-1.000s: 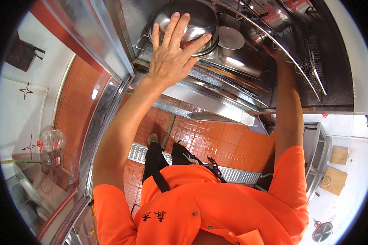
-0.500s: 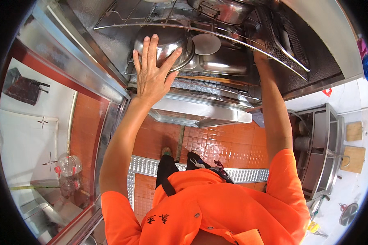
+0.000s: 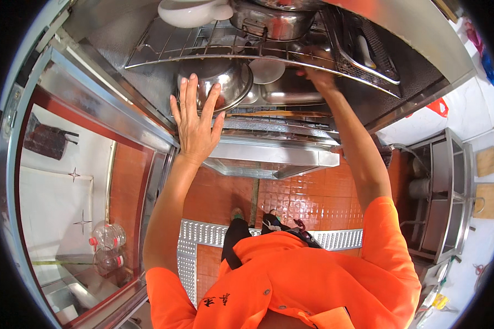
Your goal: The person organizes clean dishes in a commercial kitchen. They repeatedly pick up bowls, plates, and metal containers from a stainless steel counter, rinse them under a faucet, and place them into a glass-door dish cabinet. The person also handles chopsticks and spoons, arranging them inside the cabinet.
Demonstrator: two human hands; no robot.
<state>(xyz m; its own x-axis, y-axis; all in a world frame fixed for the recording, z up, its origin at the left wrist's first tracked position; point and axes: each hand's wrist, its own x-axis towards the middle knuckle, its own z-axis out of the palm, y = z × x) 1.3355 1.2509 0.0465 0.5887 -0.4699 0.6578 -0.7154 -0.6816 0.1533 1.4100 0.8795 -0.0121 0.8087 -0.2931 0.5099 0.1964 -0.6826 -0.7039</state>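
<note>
My left hand (image 3: 196,123) lies with fingers spread against an upturned shiny steel bowl (image 3: 229,82) on the lower wire shelf of a steel cabinet. Beneath the upper wire rack (image 3: 203,57), my right hand (image 3: 319,75) reaches in by a rectangular steel pan (image 3: 292,94). Its fingers are smeared by motion and partly behind the rack's wires, so I cannot make out what they touch. Between the bowl and the pan sits a small white dish (image 3: 267,71). Long wooden sticks (image 3: 280,114) lie along the shelf's front.
On the upper rack stand a white bowl (image 3: 185,13), a steel pot (image 3: 269,24) and a mesh basket (image 3: 368,52) with utensils. A glass-paned cabinet door (image 3: 99,159) stands at my left. Below is a metal door or drawer front (image 3: 280,157); a steel shelf unit (image 3: 436,192) is at right.
My right hand has shifted left and nearer, from beyond the pan's right end to its far right corner. The left hand stays against the bowl. The view has tilted, showing more of the upper rack.
</note>
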